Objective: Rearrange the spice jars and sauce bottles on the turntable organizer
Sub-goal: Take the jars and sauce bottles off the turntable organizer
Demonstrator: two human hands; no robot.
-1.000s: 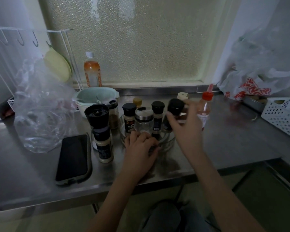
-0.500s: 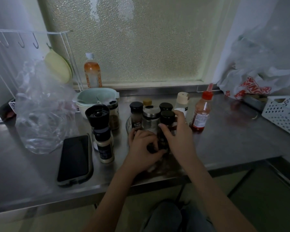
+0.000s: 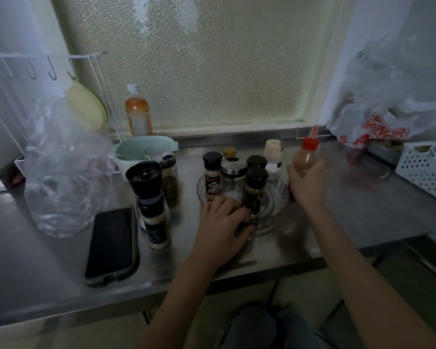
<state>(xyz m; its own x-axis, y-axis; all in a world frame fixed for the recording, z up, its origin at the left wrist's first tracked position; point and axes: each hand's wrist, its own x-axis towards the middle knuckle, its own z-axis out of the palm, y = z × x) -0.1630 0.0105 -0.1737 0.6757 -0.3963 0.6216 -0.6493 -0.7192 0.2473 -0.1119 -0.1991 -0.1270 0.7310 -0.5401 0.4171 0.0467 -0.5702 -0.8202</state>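
A clear glass turntable [image 3: 277,197] sits on the steel counter. It carries a white pepper jar with a black cap [image 3: 212,173], a glass jar with a steel lid [image 3: 233,178], a black-capped spice jar [image 3: 255,191] at the front, and another black-capped jar [image 3: 256,161] behind it. A yellow-capped jar [image 3: 229,152] and a white-capped bottle [image 3: 273,153] stand at the back. My left hand [image 3: 223,222] grips the turntable's near rim. My right hand [image 3: 306,183] is wrapped around a red-capped sauce bottle [image 3: 308,151] just right of the turntable; the image there is blurred.
A tall black pepper grinder [image 3: 147,195] and a brown spice jar [image 3: 170,177] stand left of the turntable. Farther left are a phone [image 3: 111,244], a crumpled plastic bag [image 3: 66,170] and a mint bowl [image 3: 141,151]. A white basket [image 3: 425,167] sits at the right.
My right hand set the black-capped jar on the turntable's front, let go, and moved right onto the red-capped sauce bottle. My left hand stayed on the rim.
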